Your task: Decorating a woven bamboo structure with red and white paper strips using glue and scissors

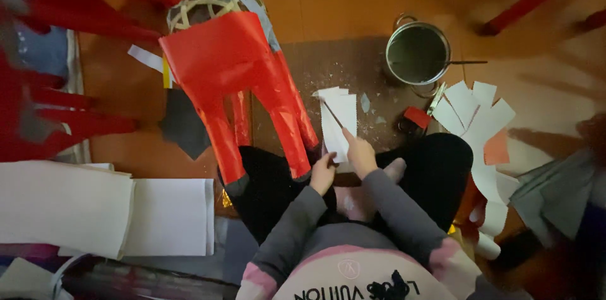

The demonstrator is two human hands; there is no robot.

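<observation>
My right hand (361, 153) grips a thin brush (333, 114) whose tip rests on a white paper strip (341, 117) lying on the brown mat in front of my knees. At the strip's near end, my left hand (323, 174) pinches the paper's edge. Just left of both hands stands a woven cane frame partly covered in red paper (233, 73), its red legs reaching down beside my left hand.
A metal pot (416, 54) with a stick across it stands at the far right of the mat. Cut white paper pieces (473, 111) and red-handled scissors (418, 117) lie near it. White sheets (95, 211) are stacked at left, below more red shapes (57, 10).
</observation>
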